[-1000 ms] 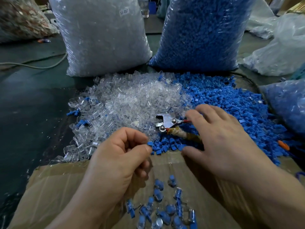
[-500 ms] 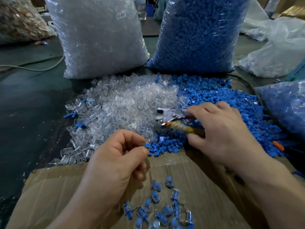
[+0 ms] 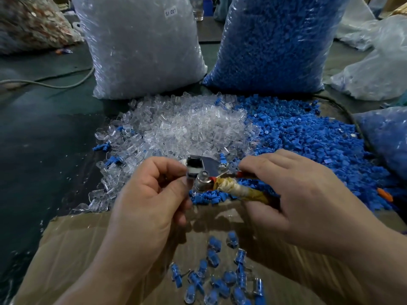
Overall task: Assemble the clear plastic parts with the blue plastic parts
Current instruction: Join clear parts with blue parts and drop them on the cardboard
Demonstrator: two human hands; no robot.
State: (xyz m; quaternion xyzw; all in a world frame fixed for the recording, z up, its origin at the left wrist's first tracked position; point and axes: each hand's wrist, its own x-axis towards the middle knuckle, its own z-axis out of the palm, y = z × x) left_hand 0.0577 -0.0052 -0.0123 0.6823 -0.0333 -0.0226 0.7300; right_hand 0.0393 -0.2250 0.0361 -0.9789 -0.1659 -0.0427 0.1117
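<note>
Where the dark surface (image 3: 44,139) fills 9 o'clock, a cable (image 3: 55,84) crosses it and a mottled sack (image 3: 28,23) lies at 10 o'clock; clear bag (image 3: 141,45), upright at 11 o'clock, bearing a small label; clear parts (image 3: 176,133), a loose heap just before that bag, at 12 o'clock of the hands, with a few blue ones mixed in; cardboard (image 3: 72,249), a flat sheet at 7 o'clock, its far edge touching both heaps; left hand (image 3: 149,194), fingers curled, thumb and forefinger pinching the left edge of the tool's head; whether a part sits between them cannot be told; tool (image 3: 207,168), a plier-like metal head with a tape-wound handle, held between the two hands above the heaps' near edge; joined pieces (image 3: 220,280), blue inside clear, scattered on the cardboard at 6 o'clock; right hand (image 3: 304,194), closed round the handles, forefinger over the red upper one, thumb under the taped one; blue parts (image 3: 308,146), a heap at 2 o'clock touching the clear heap's right side; blue bag (image 3: 271,40), upright at 1 o'clock, beside the clear bag; pale bags (image 3: 374,73) at 2 o'clock; bluish bag (image 3: 387,137) at 3 o'clock.
</note>
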